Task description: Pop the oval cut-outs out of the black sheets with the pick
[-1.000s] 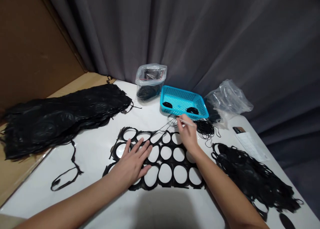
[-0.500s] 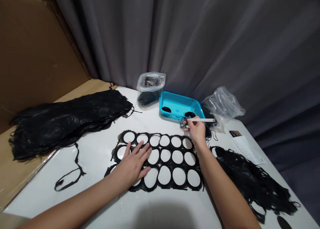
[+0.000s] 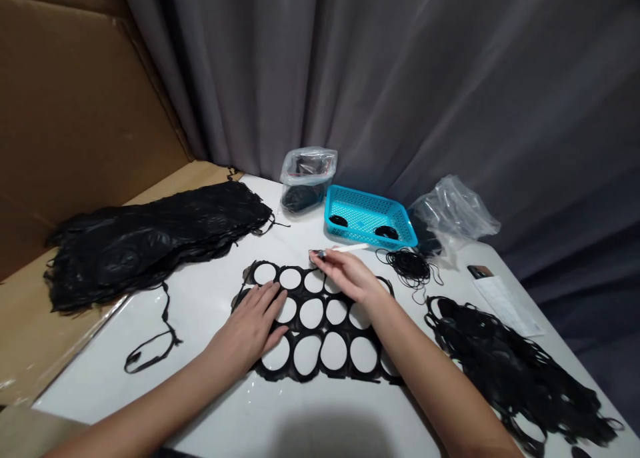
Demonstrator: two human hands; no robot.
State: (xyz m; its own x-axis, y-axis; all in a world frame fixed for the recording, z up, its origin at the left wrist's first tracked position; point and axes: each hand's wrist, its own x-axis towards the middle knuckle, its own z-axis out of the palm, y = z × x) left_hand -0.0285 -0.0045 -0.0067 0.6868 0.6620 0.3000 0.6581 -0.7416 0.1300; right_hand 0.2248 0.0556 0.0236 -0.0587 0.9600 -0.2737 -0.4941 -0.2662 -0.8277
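Note:
A black sheet (image 3: 323,333) with rows of round cut-out holes lies flat on the white table. My left hand (image 3: 255,318) rests palm down on its left part, fingers stretched out and nothing held. Over the sheet's far edge, my right hand (image 3: 345,271) pinches a slim white-handled tool (image 3: 353,248). The handle sticks out to the right above the hand, and something dark and shiny shows at the fingertips, too small to name. The sheet's right part is partly hidden under my right hand and forearm.
Behind stand a blue basket (image 3: 367,208) with black pieces in it and a clear bag (image 3: 309,178) of dark contents. Black cord (image 3: 407,266) lies near the basket. Stacked black sheets (image 3: 160,238) are at left, a cut black heap (image 3: 520,365) at right, a strip (image 3: 167,318) nearer.
My right hand has moved left from beside the basket and black cord to the sheet's far edge, carrying the white-handled tool. My left hand stays on the sheet. The view has shifted slightly.

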